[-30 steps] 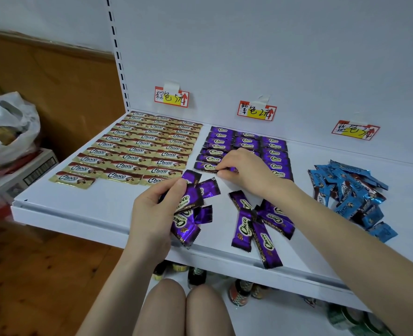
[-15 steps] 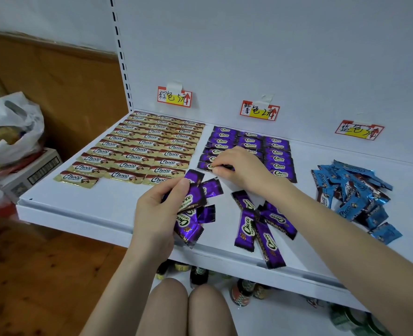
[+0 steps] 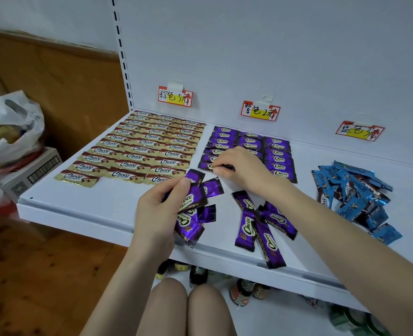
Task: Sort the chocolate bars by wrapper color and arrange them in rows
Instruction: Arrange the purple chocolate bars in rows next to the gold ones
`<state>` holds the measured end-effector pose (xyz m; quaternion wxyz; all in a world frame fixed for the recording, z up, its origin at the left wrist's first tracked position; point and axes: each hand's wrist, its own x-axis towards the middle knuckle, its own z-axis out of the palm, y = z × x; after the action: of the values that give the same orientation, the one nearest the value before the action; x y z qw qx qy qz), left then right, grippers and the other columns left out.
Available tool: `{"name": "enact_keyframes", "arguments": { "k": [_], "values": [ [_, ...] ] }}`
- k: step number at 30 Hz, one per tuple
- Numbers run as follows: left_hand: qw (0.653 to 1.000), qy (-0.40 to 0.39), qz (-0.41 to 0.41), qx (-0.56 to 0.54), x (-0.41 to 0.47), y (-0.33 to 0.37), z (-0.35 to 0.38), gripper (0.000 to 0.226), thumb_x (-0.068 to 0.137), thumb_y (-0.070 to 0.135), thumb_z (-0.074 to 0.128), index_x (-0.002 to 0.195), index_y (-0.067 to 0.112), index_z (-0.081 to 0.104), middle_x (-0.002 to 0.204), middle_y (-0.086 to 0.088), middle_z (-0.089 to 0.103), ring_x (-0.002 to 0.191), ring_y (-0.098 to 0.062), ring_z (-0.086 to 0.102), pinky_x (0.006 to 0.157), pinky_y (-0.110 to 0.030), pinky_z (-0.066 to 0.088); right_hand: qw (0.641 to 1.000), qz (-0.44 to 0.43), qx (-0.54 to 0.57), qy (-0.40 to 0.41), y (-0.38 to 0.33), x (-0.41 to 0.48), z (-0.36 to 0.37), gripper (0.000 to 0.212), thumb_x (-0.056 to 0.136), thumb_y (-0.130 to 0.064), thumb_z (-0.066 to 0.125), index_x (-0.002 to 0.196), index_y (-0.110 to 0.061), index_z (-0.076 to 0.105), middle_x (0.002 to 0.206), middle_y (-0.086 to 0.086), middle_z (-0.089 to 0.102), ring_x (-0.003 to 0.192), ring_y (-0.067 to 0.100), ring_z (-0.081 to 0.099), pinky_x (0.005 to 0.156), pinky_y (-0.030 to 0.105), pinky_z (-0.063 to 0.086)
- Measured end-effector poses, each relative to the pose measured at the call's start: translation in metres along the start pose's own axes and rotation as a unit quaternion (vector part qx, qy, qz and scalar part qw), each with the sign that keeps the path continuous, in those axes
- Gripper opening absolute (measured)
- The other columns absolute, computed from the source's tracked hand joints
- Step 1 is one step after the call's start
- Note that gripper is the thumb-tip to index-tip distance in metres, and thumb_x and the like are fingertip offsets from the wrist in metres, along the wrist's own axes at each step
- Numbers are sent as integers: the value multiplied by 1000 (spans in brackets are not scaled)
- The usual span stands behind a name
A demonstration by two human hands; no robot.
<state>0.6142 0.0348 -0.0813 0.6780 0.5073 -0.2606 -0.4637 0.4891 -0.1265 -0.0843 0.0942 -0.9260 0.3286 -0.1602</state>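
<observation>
Evidently light, crinkly, slippery wrappers: left hand (image 3: 159,214) fingers grip a purple bunch (image 3: 193,202) above the shelf (image 3: 91,207) front edge; right hand (image 3: 240,166) pinches 1 purple bar (image 3: 226,168) at the purple rows (image 3: 277,151) front. Best pinched mid-wrapper.

White shelf back panel (image 3: 261,57), wood-panelled wall (image 3: 67,76), wooden plank floor (image 3: 43,275)

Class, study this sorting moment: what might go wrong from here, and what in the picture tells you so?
The left hand grips a fanned bunch of purple bars; one may slip and drop.
The loose purple bars lie near the front edge of the shelf; the right forearm over them might sweep one off.
The right hand, pinching a bar at the purple rows, may nudge neat ones askew.
</observation>
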Motion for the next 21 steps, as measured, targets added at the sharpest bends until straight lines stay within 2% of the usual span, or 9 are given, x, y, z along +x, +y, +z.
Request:
{"name": "enact_keyframes", "arguments": {
  "k": [3,5,7,8,10,14,16,18,21],
  "values": [
    [1000,0,7,6,0,-1,0,8,89,19,60,85,22,66,67,6,72,63,-11,70,47,-24,55,1000,4,2,-3,-1,0,1,30,89,-14,53,60,-22,51,58,-11,44,60,9,40,79,29,32],
    [1000,1,11,11,1,-2,-1,8,88,20,60,84,24,66,67,7,72,64,-10,70,48,-24,55,1000,6,18,0,-2,-2,0,27,89,-15,54,64,-24,59,64,-9,55,65,9,46,79,30,34],
    [1000,2,9,18,2,-3,-1,7,88,21,60,85,25,66,70,7,73,68,-12,71,52,-27,57,998,36,47,21,-5,-6,-3,14,90,-18,57,94,-17,70,96,2,67,91,15,56,89,29,37],
    [1000,4,7,18,3,-4,-1,7,88,22,61,86,25,66,72,6,73,70,-13,71,54,-29,57,996,56,58,42,-6,-8,-8,21,91,-20,57,107,-12,67,108,4,65,101,16,54,90,25,36],
    [1000,10,3,16,4,-4,-2,5,87,22,62,87,24,67,75,4,74,74,-16,72,62,-35,59,987,94,92,92,-7,-14,-19,27,92,-22,55,116,-11,63,111,1,62,102,12,52,84,16,36],
    [1000,20,0,10,3,-4,-1,5,88,24,61,87,21,65,72,4,73,77,-21,70,75,-45,57,955,163,174,176,-15,-36,-50,17,91,-18,55,105,-14,66,93,-11,59,85,3,54,70,2,37],
    [1000,23,8,-5,0,-3,4,9,89,24,60,91,17,64,72,3,72,74,-21,70,72,-43,58,940,177,229,181,-26,-55,-61,10,91,-16,55,92,-18,66,85,-10,63,77,1,57,69,7,43],
    [999,30,19,-21,-3,-3,13,14,90,25,59,97,14,64,72,5,72,71,-14,71,63,-33,59,924,189,294,152,-45,-73,-68,13,91,-19,55,82,-19,65,80,-4,66,68,0,61,63,14,48],
    [995,68,18,-68,-9,-3,33,21,90,22,61,107,10,64,91,-6,72,79,-17,70,66,-31,58,906,202,358,99,-78,-98,-66,12,87,-28,58,81,-22,66,76,0,69,62,4,64,56,20,51]
  ]
}}
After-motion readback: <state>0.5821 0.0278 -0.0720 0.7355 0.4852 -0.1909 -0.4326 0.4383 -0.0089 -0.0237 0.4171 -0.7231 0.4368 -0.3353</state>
